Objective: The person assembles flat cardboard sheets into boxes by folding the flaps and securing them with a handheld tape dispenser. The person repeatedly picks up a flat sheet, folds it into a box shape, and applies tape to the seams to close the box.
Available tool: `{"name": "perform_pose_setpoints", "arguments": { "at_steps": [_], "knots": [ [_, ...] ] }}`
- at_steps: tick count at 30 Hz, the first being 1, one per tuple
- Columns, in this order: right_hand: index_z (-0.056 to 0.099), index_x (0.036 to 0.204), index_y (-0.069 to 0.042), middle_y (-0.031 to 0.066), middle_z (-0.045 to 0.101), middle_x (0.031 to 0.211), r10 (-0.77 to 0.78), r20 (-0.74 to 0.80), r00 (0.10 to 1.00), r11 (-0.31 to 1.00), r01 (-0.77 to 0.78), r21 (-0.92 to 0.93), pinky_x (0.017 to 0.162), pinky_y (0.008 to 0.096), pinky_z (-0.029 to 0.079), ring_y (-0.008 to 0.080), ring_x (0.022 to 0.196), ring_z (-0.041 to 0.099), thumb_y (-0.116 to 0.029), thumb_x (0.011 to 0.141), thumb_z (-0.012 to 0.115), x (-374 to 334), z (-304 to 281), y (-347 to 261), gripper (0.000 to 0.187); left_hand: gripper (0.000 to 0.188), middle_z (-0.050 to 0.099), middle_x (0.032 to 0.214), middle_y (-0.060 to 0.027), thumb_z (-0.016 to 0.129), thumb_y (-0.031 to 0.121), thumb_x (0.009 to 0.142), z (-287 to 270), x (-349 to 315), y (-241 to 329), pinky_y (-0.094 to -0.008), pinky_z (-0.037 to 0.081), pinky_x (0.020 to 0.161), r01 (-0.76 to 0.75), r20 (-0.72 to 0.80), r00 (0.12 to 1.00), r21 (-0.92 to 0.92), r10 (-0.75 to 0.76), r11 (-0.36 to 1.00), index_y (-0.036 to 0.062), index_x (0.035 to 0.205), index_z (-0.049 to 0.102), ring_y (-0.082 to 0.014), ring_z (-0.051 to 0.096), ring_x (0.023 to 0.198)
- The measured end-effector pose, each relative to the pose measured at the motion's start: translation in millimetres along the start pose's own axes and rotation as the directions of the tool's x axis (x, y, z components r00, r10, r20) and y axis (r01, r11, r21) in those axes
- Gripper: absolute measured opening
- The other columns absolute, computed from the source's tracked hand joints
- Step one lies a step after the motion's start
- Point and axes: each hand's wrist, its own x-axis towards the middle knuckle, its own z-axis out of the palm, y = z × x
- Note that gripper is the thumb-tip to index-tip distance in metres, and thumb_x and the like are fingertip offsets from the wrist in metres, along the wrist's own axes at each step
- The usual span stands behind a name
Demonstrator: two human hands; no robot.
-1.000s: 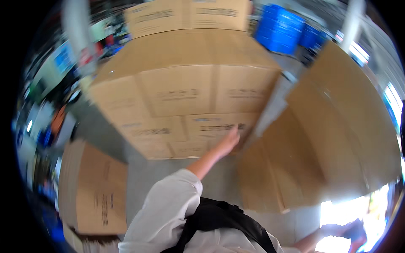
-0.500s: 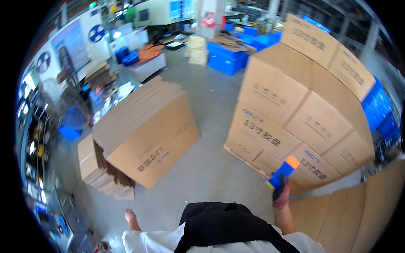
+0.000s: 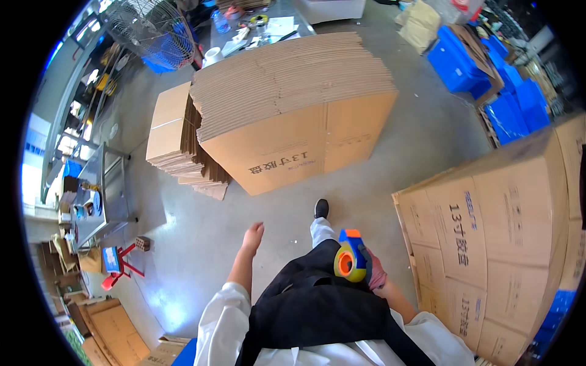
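In my right hand [image 3: 377, 273], which wears a reddish work glove, is a tape dispenser [image 3: 354, 256] with a blue body, orange parts and a yellow rim. It is held in front of my black apron. My bare left hand [image 3: 253, 236] hangs over the floor with its fingers curled in and nothing visible in them. Ahead of me stands a big stack of flattened cardboard boxes [image 3: 293, 143], set on edge. A smaller pile of flat cardboard [image 3: 168, 125] sits against its left side.
Stacked, closed cartons [image 3: 488, 244] rise at the right. Blue bins [image 3: 458, 64] stand at the far right. At the left are a metal table [image 3: 110, 189] and a red-legged stool [image 3: 119, 262]. A fan [image 3: 149, 33] and a cluttered worktable [image 3: 268, 33] lie beyond the cardboard.
My view has turned left, so the flat cardboard stack is now nearer and central, and the closed cartons sit further right. The tape dispenser has come in toward my body.
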Motion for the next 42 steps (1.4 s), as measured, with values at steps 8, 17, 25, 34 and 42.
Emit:
{"name": "perform_pose_setpoints", "arguments": {
  "at_steps": [8,17,25,34,42],
  "knots": [
    [0.059,0.106,0.004,0.0136,0.066,0.097,-0.029,-0.303,0.952,0.879,-0.119,-0.461,0.076,0.0300,0.051,0.0212,0.086,0.065,-0.040,0.087,0.061,112,-14,-67,0.048,0.057,0.030,0.146,-0.0181,0.053,0.024,0.088,6,207,232,-0.0442,0.028,0.109,-0.355,-0.070,0.852,0.651,0.519,0.671,0.0066,0.139,0.035,-0.0358,0.027,0.135],
    [0.045,0.116,0.002,0.0233,0.062,0.104,-0.167,-0.553,0.816,0.363,-0.471,-0.804,0.086,0.0421,0.046,0.0372,0.099,0.060,-0.047,0.075,0.066,173,1,-173,0.067,0.086,0.001,0.156,-0.0120,0.059,0.022,0.085,61,238,289,-0.0462,0.012,0.115,-0.117,-0.056,0.921,0.904,0.386,0.410,0.0069,0.149,0.004,-0.0285,0.002,0.144],
    [0.038,0.123,0.003,0.0257,0.061,0.108,-0.355,-0.535,0.767,0.389,-0.400,-0.830,0.088,0.0433,0.046,0.0399,0.102,0.059,-0.049,0.073,0.067,226,43,-217,0.078,0.028,0.063,0.095,-0.0151,0.054,0.026,0.088,49,157,261,-0.0433,0.048,0.078,-0.376,0.045,0.867,0.714,0.497,0.590,0.0068,0.107,0.060,-0.0311,0.059,0.090],
    [0.051,0.118,-0.018,0.0075,0.060,0.077,-0.301,-0.351,0.887,0.947,0.320,-0.003,0.049,0.0359,0.051,0.0221,0.059,0.062,-0.040,0.089,0.057,224,-1,-154,0.036,0.061,0.042,0.142,-0.0043,0.052,0.027,0.090,57,65,121,-0.0568,0.029,0.103,-0.424,0.261,0.897,0.732,0.355,0.533,0.0297,0.145,0.027,-0.0346,0.035,0.132],
    [0.060,0.109,-0.007,0.0110,0.066,0.093,-0.638,-0.603,0.479,0.704,0.047,-0.708,0.070,0.0357,0.049,0.0242,0.079,0.063,-0.039,0.080,0.062,209,-21,-90,0.043,0.056,0.049,0.131,-0.0049,0.062,0.029,0.083,13,51,107,-0.0502,0.034,0.097,-0.625,0.325,0.729,0.676,0.603,0.391,0.0167,0.134,0.044,-0.0263,0.045,0.120]
  ]
}}
